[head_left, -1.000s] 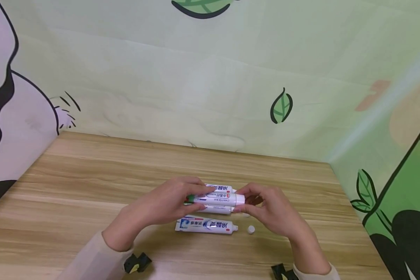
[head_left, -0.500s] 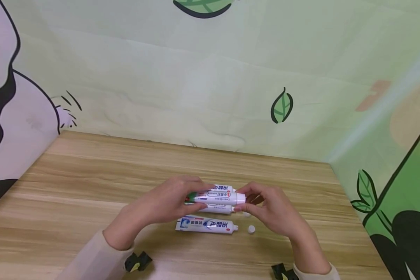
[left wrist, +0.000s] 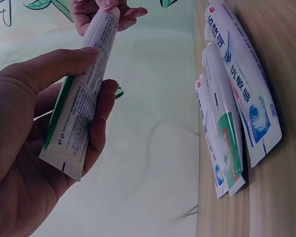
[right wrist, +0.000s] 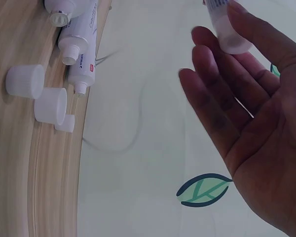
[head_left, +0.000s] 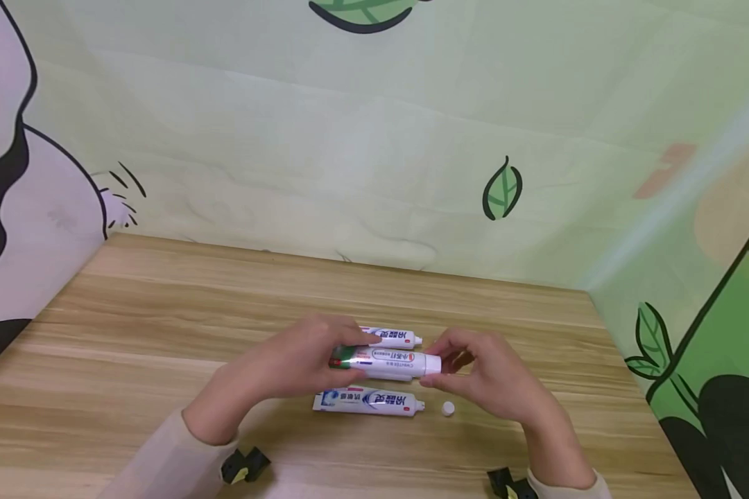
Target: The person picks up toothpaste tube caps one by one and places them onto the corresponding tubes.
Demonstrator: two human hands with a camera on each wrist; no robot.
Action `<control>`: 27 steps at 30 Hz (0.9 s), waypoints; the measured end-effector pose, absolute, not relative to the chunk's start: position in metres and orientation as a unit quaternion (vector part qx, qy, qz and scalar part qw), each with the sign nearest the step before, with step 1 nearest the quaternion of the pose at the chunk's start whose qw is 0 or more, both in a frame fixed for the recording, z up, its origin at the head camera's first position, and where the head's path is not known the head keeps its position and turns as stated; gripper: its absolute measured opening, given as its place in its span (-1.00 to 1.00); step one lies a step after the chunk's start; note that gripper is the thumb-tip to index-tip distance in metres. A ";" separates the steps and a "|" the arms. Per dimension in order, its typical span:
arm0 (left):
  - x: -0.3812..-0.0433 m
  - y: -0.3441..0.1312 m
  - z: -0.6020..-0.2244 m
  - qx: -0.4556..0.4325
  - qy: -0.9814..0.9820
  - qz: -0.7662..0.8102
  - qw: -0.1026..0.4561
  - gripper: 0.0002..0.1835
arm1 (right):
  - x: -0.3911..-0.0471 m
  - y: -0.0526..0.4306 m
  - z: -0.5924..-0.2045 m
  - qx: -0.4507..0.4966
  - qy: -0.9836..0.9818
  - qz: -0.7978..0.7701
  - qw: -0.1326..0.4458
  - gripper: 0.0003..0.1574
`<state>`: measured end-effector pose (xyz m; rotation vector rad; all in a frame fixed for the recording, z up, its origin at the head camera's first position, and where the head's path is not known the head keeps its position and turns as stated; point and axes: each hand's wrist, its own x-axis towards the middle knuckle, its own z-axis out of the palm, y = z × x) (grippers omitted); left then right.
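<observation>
A light wooden bench [head_left: 162,326] with a streaky brown grain fills the near part of the scene, its far edge meeting a pale green fabric backdrop [head_left: 324,152] that hangs slightly wrinkled. Printed on that cloth are a small dark-outlined green leaf [head_left: 502,188] to the right of centre and a larger one [head_left: 358,12] at the top edge. On the left hangs a white-and-black cartoon panel [head_left: 12,180] — on the right, a brighter green panel with dark leafy shapes [head_left: 718,374]. The light is soft and even.
</observation>
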<state>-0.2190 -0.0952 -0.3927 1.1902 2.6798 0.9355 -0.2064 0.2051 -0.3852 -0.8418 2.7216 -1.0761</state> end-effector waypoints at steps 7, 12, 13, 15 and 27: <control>-0.216 -0.090 -0.395 0.403 0.869 0.281 0.061 -0.62 | -0.207 0.206 -0.386 -0.274 0.896 -0.333 0.108 -0.70; -0.214 -0.088 -0.399 0.410 0.873 0.254 0.079 -0.64 | -0.207 0.203 -0.388 -0.278 0.894 -0.320 0.145 -0.68; -0.214 -0.088 -0.400 0.410 0.873 0.252 0.081 -0.65 | -0.207 0.203 -0.389 -0.278 0.894 -0.318 0.148 -0.68; -0.214 -0.087 -0.402 0.412 0.873 0.248 0.083 -0.66 | -0.207 0.202 -0.390 -0.280 0.893 -0.317 0.151 -0.67; -0.212 -0.079 -0.410 0.409 0.877 0.232 0.102 -0.58 | -0.206 0.199 -0.394 -0.290 0.891 -0.297 0.183 -0.65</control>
